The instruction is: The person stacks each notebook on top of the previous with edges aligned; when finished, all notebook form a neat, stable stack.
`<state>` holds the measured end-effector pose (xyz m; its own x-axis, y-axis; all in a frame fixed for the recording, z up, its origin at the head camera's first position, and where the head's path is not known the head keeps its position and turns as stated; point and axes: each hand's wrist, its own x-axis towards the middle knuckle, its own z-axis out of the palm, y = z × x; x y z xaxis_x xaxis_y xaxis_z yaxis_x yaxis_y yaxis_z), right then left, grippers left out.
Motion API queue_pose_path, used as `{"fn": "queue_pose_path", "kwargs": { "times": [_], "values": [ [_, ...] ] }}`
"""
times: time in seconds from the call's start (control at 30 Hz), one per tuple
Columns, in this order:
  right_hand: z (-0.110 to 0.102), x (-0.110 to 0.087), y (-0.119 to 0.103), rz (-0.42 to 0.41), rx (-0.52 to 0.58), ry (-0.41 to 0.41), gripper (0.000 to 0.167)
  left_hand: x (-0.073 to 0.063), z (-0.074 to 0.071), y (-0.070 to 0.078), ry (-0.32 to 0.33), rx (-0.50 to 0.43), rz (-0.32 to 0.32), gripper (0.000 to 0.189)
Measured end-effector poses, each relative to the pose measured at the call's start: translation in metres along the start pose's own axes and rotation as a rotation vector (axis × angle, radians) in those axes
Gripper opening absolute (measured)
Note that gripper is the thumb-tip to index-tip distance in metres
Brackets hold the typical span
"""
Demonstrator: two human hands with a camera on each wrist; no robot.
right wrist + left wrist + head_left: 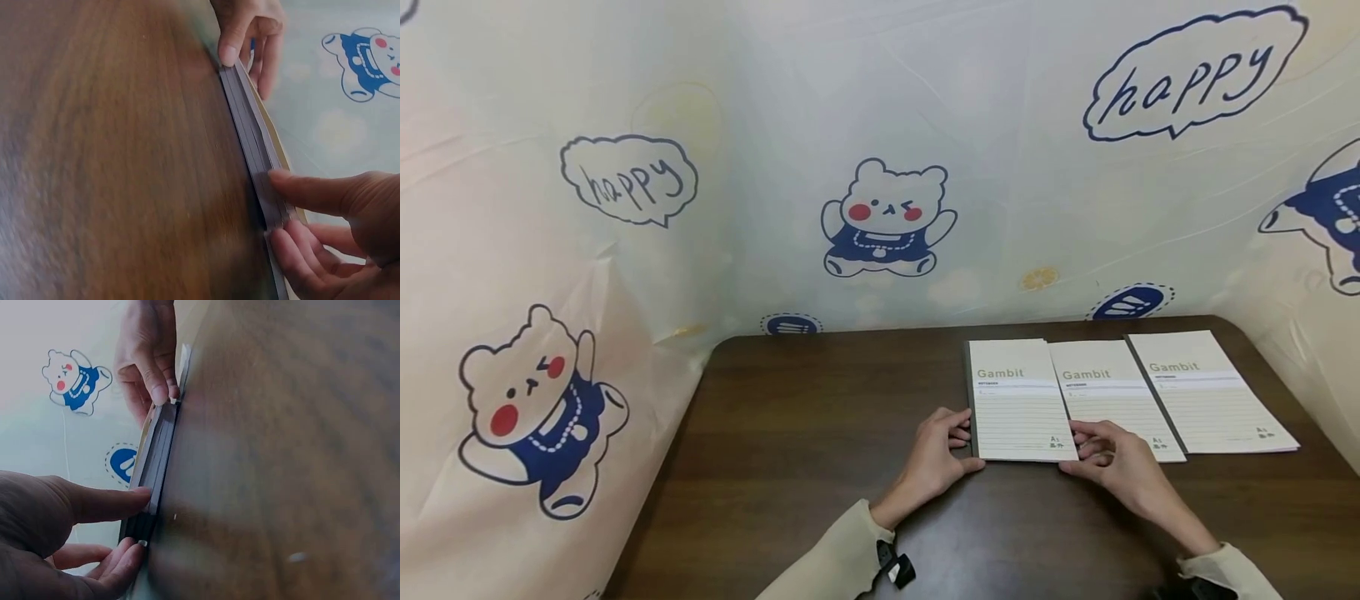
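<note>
A small stack of white Gambit notebooks (1022, 417) with a dark spine lies flat on the table, the leftmost of three piles in a row. My left hand (931, 454) grips its near left corner, thumb on the front edge and fingers along the spine side. At the near right corner my right hand (1123, 467) holds it the same way, its fingers overlapping the middle notebook (1108, 396). Several layers show along the front edge (160, 450) in the left wrist view. Both thumbs press that edge (250, 137) in the right wrist view.
To the right lies another Gambit notebook (1217, 404), its dark spine along the middle one. The brown wooden table (805, 433) extends left and in front of the hands. A pale curtain (760, 208) printed with bears hangs behind and at both sides.
</note>
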<state>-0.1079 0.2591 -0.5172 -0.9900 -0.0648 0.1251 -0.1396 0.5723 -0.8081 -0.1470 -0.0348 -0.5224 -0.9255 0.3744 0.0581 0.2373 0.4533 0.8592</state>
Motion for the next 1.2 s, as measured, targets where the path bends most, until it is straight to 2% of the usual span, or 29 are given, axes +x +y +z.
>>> {"fn": "queue_pose_path", "kwargs": {
  "times": [0.27,0.57,0.9,1.2],
  "values": [
    [-0.002,0.005,0.007,-0.044,-0.001,-0.012,0.053,0.0,0.0,0.006,0.018,0.025,-0.004,0.068],
    [-0.004,0.009,0.011,-0.052,-0.004,-0.033,0.051,0.001,0.003,0.005,0.05,0.058,0.016,0.064],
    [-0.005,0.008,0.015,-0.152,-0.015,-0.018,0.048,0.004,0.006,0.004,0.073,0.092,0.049,0.063],
    [-0.004,0.006,0.013,-0.12,-0.006,0.003,0.043,0.006,0.005,0.002,0.062,0.111,0.071,0.063]
  ]
}}
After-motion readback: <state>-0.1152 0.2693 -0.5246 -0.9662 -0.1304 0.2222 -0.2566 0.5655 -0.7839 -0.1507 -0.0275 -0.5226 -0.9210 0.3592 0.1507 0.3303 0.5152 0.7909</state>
